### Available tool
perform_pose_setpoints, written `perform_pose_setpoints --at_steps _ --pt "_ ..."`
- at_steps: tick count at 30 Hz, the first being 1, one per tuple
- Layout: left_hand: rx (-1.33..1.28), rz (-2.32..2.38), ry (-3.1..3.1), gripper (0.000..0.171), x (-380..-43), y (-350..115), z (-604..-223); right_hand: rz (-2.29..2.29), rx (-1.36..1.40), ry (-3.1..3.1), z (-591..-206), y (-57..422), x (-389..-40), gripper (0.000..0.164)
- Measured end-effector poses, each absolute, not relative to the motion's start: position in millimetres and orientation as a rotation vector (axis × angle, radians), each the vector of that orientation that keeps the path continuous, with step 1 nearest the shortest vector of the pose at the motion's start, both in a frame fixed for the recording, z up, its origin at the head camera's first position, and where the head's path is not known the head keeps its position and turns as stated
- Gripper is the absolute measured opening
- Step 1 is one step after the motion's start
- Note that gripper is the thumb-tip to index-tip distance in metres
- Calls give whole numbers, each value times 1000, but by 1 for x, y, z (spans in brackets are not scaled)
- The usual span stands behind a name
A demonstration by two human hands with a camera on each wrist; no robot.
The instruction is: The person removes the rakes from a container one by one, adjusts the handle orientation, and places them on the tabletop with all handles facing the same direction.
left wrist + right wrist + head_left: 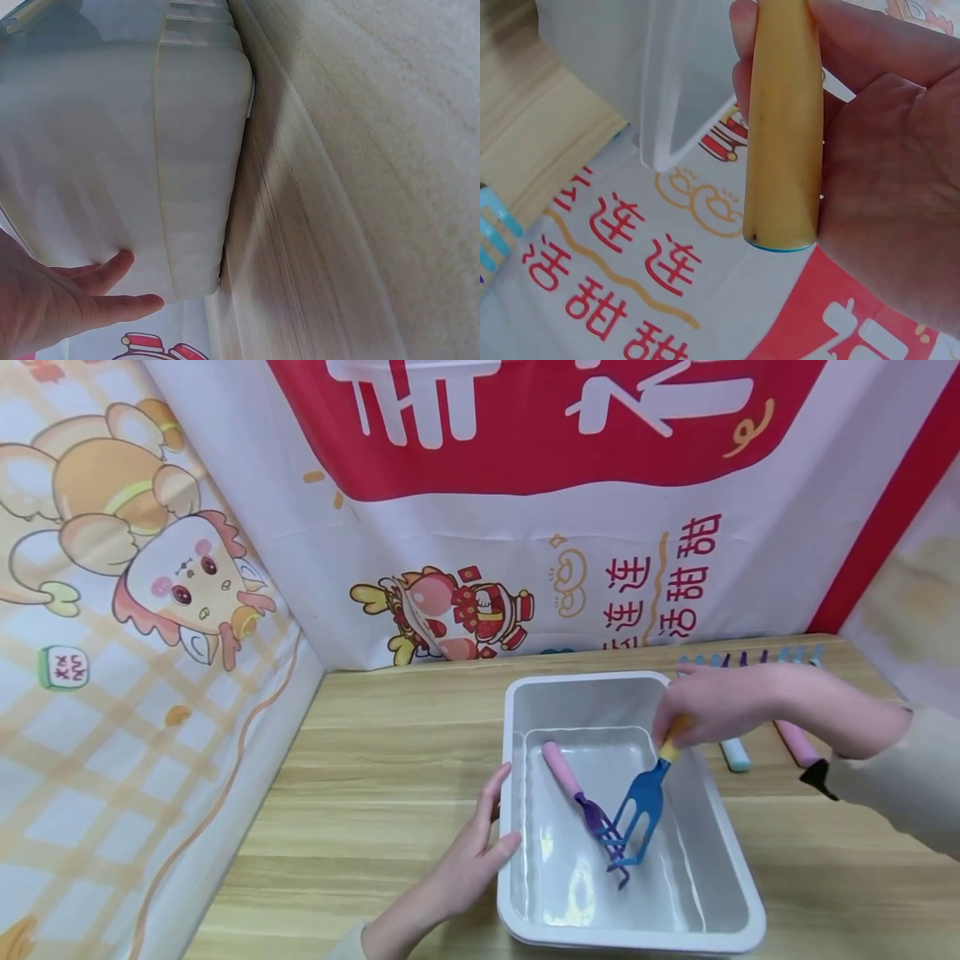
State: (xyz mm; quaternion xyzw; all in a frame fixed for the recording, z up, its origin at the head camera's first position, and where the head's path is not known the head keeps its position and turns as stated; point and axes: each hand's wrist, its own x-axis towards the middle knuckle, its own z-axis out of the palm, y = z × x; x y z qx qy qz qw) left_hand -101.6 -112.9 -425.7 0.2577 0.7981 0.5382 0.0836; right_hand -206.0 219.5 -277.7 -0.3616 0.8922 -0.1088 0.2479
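The right hand [712, 702] grips a yellow-handled blue rake [647, 795] over a pink-handled purple rake [590, 812] (inside a boxy grey plastic tub [630, 935]). The left hand [471, 858], fingers stretched out, touches the tub.

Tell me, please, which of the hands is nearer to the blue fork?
Right. The right hand grips the blue fork by its yellow handle; the left hand is at the left side of the bin, apart from the fork.
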Motion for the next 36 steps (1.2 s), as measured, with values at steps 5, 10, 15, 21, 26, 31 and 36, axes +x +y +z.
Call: perform_pose_setpoints --at_steps 5,10,15,21,26,31,36 --pt "771 1617 2375 72 -102 -113 -427 -353 -985 2441 -272 223 -199 14" --pt "778 1633 2366 71 -102 -114 -428 -423 -1046 2401 -275 218 -194 14" --pt "762 1634 2363 71 -101 -114 -427 -431 -1061 2408 -277 212 -189 12" --pt "752 1636 2362 71 -101 -113 -426 -460 -978 2362 -279 214 -189 12" --pt "750 1633 2365 71 -102 -113 -427 -519 -904 2311 -281 222 -193 13" --pt "751 1616 2378 71 -103 -112 -427 -563 -860 2328 -273 233 -195 13" --pt "742 1610 2379 71 -105 -112 -427 -566 -911 2384 -270 241 -195 12"
